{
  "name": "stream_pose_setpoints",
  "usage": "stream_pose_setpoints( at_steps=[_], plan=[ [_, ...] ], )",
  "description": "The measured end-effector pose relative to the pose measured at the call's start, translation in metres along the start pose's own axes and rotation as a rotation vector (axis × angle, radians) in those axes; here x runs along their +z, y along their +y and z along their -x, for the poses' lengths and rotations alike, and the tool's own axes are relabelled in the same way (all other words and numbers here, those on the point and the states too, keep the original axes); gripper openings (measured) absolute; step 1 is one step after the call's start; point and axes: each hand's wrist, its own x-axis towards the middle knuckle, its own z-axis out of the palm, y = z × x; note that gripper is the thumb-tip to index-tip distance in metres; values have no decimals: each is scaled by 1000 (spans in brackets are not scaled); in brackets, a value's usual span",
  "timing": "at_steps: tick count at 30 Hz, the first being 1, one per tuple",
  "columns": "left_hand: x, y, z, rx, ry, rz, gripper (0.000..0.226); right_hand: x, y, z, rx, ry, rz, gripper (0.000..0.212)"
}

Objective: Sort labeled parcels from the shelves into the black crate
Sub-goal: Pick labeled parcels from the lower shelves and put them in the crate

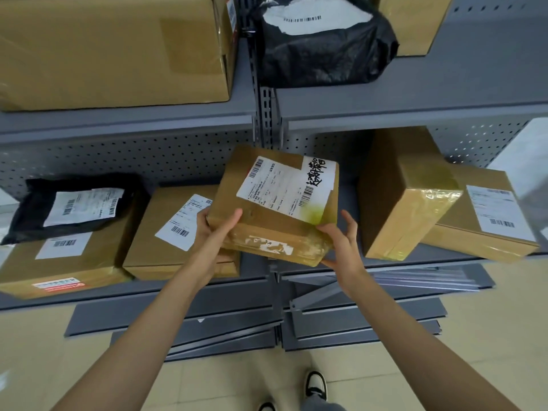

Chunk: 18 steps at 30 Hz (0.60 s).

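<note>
Both hands, L (214, 232) & R (344, 238), grip labeled box (275, 209) btwn them.

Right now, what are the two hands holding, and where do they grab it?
A labeled cardboard parcel. The left hand grips its near left corner; the right hand holds its near right corner, fingers underneath.

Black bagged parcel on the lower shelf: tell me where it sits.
Far left in the head view, the black bagged parcel lies atop a labeled cardboard box.
</note>
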Motion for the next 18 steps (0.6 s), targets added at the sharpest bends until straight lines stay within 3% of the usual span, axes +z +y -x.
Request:
stream_pose_setpoints(
  at_steps=[4, 8, 13, 18],
  plan=[
    [-4, 22, -15, 53, 89, -1, 74, 2, 9, 8, -4, -111, 25, 79],
    [-25, 38, -31, 117, 46, -35, 47, 4, 12, 15, 30, -139, 131, 54],
    [-56, 38, -47, 125, 14, -157, 28, 12, 12, 13, 99, -163, 126, 43],
    [-80, 31, -56, 48, 104, -201, 23, 30, 26, 18, 87, -214, 183, 37]
  ],
)
